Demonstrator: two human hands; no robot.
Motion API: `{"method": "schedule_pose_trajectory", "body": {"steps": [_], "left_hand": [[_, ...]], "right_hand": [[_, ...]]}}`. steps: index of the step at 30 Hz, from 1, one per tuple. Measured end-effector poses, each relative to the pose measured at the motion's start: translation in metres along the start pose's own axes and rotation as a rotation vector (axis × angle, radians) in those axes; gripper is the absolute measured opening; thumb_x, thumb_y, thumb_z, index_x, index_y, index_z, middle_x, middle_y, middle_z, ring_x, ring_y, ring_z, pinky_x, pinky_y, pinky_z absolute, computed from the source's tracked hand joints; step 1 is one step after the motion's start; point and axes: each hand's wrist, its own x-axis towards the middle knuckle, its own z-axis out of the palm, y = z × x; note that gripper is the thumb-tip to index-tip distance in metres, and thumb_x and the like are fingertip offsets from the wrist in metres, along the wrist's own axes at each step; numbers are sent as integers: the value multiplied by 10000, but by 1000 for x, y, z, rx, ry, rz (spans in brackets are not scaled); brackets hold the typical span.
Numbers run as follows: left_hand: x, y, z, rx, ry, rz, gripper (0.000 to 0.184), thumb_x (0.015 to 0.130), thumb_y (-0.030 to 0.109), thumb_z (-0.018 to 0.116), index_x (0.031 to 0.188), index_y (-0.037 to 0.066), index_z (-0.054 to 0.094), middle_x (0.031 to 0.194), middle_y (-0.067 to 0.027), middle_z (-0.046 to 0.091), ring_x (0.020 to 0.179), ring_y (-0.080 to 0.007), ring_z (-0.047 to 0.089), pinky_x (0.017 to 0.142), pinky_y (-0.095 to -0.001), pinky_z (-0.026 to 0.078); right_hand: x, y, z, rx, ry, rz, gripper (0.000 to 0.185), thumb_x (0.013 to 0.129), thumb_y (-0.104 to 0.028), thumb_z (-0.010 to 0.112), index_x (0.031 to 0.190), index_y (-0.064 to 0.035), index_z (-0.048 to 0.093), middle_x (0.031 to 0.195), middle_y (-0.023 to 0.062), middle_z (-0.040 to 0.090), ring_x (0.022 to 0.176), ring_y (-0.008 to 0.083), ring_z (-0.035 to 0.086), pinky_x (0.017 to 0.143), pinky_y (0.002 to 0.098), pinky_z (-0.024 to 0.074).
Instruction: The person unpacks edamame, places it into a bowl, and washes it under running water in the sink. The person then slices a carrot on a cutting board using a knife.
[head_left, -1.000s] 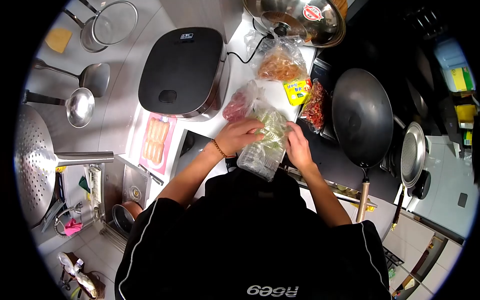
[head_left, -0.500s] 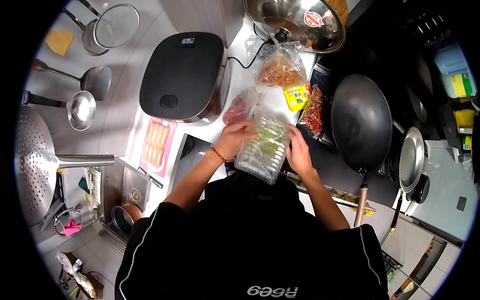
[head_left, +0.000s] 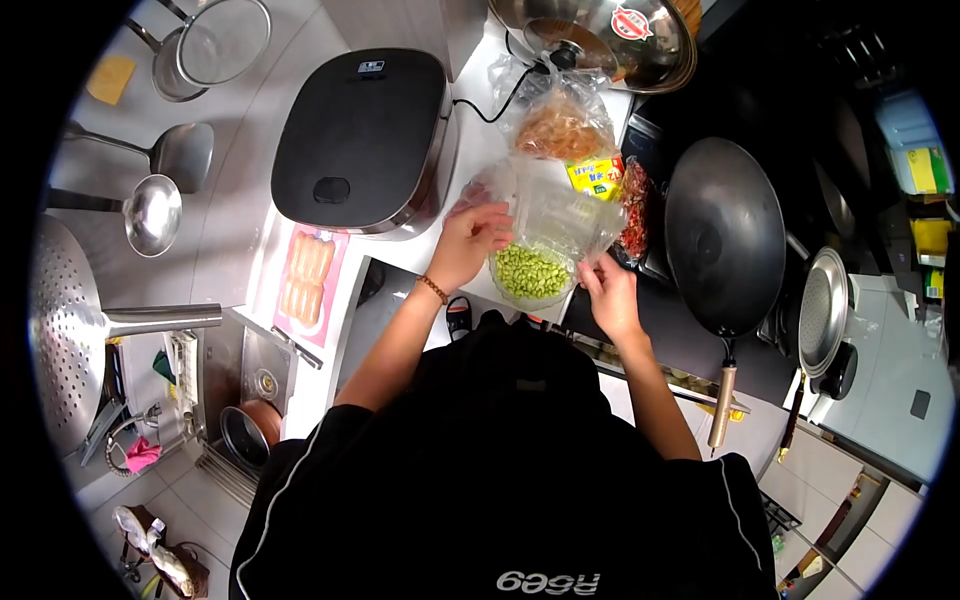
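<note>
Green beans (head_left: 531, 272), small and shelled, lie in a clear plastic box (head_left: 568, 212) in front of me. Its transparent upper part slants up and away over the counter; the exact outline is hard to make out. My left hand (head_left: 478, 242), wearing a beaded bracelet, grips the box's left side with bent fingers. At the right edge my right hand (head_left: 610, 292) pinches the plastic between thumb and fingers. Just beyond the box are a yellow packet (head_left: 596, 178), a bag of dried red chillies (head_left: 634, 205) and a partly hidden bag of reddish food (head_left: 480, 188).
A black rice cooker (head_left: 362, 140) stands left on the counter, with packed sausages (head_left: 308, 275) nearer me. To the right, a dark wok (head_left: 725, 235) sits over the stove. A knotted bag of orange-brown food (head_left: 562, 128) and a large steel lid (head_left: 650, 55) are behind.
The box has turned, and its clear upper part now slants away from me. The beans, earlier blurred behind ridged plastic, show plainly. My right hand has moved slightly right.
</note>
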Motion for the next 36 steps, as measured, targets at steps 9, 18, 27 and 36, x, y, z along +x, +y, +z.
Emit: {"method": "schedule_pose_trajectory", "body": {"steps": [9, 18, 27, 36], "left_hand": [[-38, -2, -40, -562, 177, 9, 268, 1081, 260, 530, 1074, 17, 643, 769, -50, 622, 573, -118, 549, 501, -236, 423], [-139, -66, -103, -915, 295, 89, 685, 1093, 576, 269, 710, 77, 542, 470, 25, 286, 420, -96, 235, 415, -263, 201], [-225, -107, -65, -1032, 431, 390, 711, 1069, 606, 277, 837, 20, 607, 595, 15, 375, 518, -108, 293, 483, -272, 249], [-320, -146, 37, -734, 765, -47, 515, 1056, 433, 521, 1307, -14, 569, 1125, -113, 702, 927, -164, 681, 814, -313, 559]], "right_hand": [[-4, -5, -17, 813, -2, 388, 258, 1051, -150, 584, 1191, 64, 619, 984, 121, 713, 728, 184, 727, 655, 281, 619], [-28, -53, -27, 693, -7, 241, 305, 1052, -183, 585, 1209, 77, 622, 917, 109, 698, 770, 151, 693, 637, 290, 626], [-14, -76, 2, 762, -173, -6, 316, 1054, -186, 578, 1253, 59, 593, 1022, 104, 679, 856, 170, 698, 661, 351, 649], [-56, -68, 44, 784, -433, 16, 313, 1064, -198, 551, 1262, 44, 572, 958, 103, 666, 797, 180, 664, 652, 388, 625]]}}
